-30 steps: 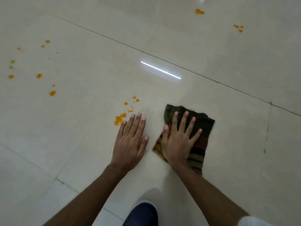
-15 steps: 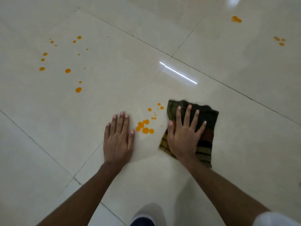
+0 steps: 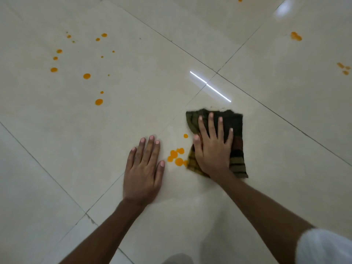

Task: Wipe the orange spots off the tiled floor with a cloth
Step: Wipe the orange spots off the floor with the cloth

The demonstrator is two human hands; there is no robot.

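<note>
A dark striped cloth point(image 3: 236, 141) lies flat on the cream tiled floor point(image 3: 133, 103). My right hand point(image 3: 213, 147) presses down on it with fingers spread. The cloth's left edge touches a cluster of orange spots point(image 3: 176, 156), and one single orange spot point(image 3: 185, 136) sits just left of the cloth. My left hand point(image 3: 144, 168) rests flat on the floor left of that cluster, holding nothing. More orange spots point(image 3: 86, 76) are scattered on the tile at the far left.
Orange marks also sit at the far right point(image 3: 296, 36) and right edge point(image 3: 342, 68). Dark grout lines point(image 3: 247, 94) cross the floor. A bright light reflection point(image 3: 209, 86) lies beyond the cloth. A white sleeve point(image 3: 323, 246) shows at the bottom right.
My right hand has slid the cloth left, onto the edge of the orange cluster and over some small spots. My left hand has shifted left, so the cluster now lies between my hands.
</note>
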